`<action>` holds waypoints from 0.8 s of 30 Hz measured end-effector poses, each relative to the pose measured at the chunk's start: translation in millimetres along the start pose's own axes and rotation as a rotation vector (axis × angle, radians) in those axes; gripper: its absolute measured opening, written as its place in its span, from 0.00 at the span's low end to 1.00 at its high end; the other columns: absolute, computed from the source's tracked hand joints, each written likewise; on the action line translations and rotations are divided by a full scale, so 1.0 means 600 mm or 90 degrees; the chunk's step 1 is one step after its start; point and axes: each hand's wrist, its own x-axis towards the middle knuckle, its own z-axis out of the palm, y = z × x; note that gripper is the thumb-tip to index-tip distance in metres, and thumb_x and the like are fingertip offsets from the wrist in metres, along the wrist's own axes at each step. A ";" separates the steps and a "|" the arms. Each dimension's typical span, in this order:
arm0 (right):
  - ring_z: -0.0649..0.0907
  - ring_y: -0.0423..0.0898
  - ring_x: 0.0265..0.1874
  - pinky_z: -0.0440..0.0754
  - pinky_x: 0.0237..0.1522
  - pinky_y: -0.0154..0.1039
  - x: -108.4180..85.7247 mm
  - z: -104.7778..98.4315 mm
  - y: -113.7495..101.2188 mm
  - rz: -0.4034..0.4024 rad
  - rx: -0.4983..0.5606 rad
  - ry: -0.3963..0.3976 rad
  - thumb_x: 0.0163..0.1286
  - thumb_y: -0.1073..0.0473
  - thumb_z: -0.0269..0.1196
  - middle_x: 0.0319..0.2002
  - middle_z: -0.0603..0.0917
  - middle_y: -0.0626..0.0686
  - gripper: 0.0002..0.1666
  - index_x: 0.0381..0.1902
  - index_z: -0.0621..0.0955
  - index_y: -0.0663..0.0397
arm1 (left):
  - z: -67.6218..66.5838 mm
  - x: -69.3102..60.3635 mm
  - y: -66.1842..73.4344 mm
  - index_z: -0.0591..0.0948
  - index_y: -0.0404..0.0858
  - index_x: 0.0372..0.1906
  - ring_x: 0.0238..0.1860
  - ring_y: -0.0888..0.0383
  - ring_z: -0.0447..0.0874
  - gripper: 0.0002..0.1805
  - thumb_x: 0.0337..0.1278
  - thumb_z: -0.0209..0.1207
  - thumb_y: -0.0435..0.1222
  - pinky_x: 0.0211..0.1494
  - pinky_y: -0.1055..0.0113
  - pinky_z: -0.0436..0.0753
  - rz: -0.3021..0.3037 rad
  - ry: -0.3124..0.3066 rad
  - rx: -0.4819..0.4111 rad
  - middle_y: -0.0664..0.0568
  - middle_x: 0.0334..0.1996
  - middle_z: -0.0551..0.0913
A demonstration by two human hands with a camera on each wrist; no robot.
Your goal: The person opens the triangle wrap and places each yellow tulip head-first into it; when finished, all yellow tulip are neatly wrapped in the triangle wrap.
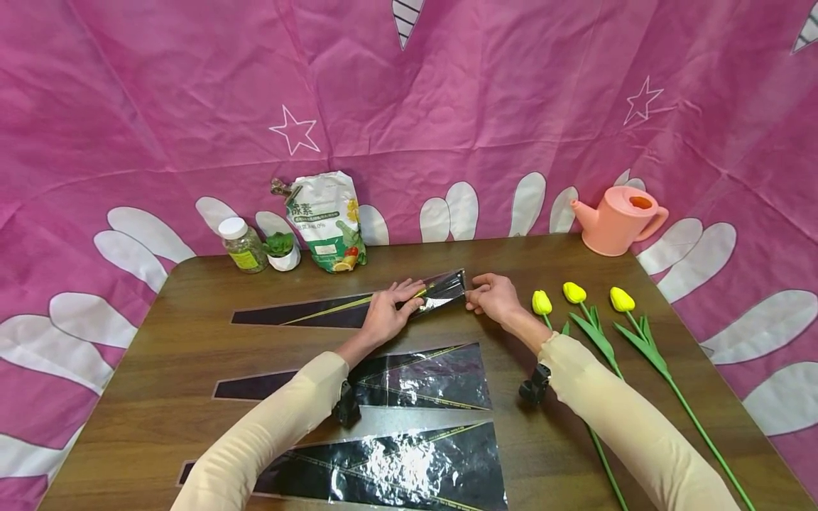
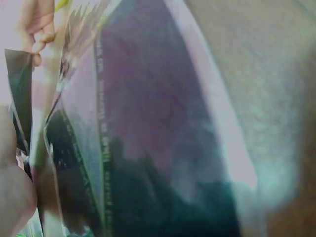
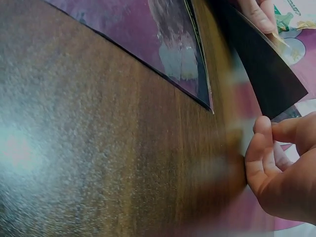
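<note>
A tapered black plastic bouquet sleeve with a yellow stripe (image 1: 326, 310) lies at the back of the table, its wide right end raised. My left hand (image 1: 388, 312) rests on its middle with the fingers stretched out and the thumb apart. At the raised end, my right hand (image 1: 495, 297) pinches the corner between thumb and fingertips. The right wrist view shows this pinch beside the sleeve's dark panel (image 3: 271, 84). Up close, the left wrist view shows glossy film (image 2: 153, 113) with printed lettering. Two similar sleeves, a middle one (image 1: 428, 376) and a front one (image 1: 409, 468), lie flat nearer me.
Yellow tulips (image 1: 621, 299) with long green stems lie at the right. A pink watering can (image 1: 613, 220) stands at the back right. At the back left are a white-capped jar (image 1: 246, 247), a small potted plant (image 1: 281, 250) and a white-and-green bag (image 1: 327, 220).
</note>
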 end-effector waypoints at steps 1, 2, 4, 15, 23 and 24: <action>0.85 0.40 0.23 0.83 0.29 0.32 0.000 -0.001 0.001 0.001 -0.003 0.002 0.68 0.71 0.62 0.31 0.86 0.58 0.27 0.62 0.70 0.78 | 0.001 0.000 0.000 0.85 0.32 0.55 0.62 0.43 0.77 0.18 0.61 0.67 0.32 0.70 0.46 0.65 -0.003 0.006 -0.006 0.43 0.55 0.83; 0.85 0.41 0.24 0.83 0.30 0.32 -0.001 -0.001 0.002 0.000 -0.008 0.003 0.68 0.71 0.62 0.31 0.86 0.58 0.27 0.62 0.70 0.78 | 0.002 -0.001 0.000 0.85 0.33 0.55 0.62 0.43 0.77 0.18 0.60 0.67 0.32 0.70 0.46 0.66 -0.005 0.011 -0.007 0.43 0.54 0.84; 0.87 0.44 0.26 0.85 0.32 0.35 -0.002 -0.004 0.003 -0.006 -0.041 0.007 0.69 0.70 0.62 0.33 0.87 0.60 0.27 0.63 0.70 0.77 | 0.004 0.000 0.000 0.86 0.33 0.53 0.60 0.44 0.79 0.18 0.57 0.69 0.32 0.69 0.46 0.67 -0.010 0.022 -0.004 0.44 0.52 0.85; 0.84 0.59 0.38 0.84 0.41 0.52 -0.088 -0.117 -0.023 -0.202 -0.347 0.052 0.68 0.65 0.63 0.41 0.85 0.66 0.19 0.53 0.78 0.74 | -0.001 0.005 0.009 0.88 0.36 0.50 0.55 0.48 0.83 0.19 0.49 0.75 0.34 0.64 0.47 0.74 -0.037 0.040 0.050 0.47 0.47 0.87; 0.83 0.47 0.15 0.82 0.19 0.40 -0.186 -0.190 0.006 -0.082 -0.435 -0.041 0.66 0.64 0.67 0.31 0.83 0.61 0.21 0.48 0.76 0.77 | 0.003 0.002 0.012 0.89 0.37 0.49 0.52 0.48 0.85 0.21 0.46 0.76 0.35 0.62 0.46 0.76 -0.028 0.045 0.092 0.47 0.45 0.87; 0.83 0.47 0.14 0.82 0.19 0.40 -0.197 -0.195 0.012 -0.058 -0.434 -0.050 0.66 0.64 0.67 0.31 0.83 0.61 0.22 0.49 0.75 0.78 | 0.004 0.001 0.012 0.89 0.37 0.49 0.52 0.48 0.85 0.21 0.46 0.77 0.36 0.61 0.46 0.76 -0.027 0.046 0.091 0.47 0.45 0.88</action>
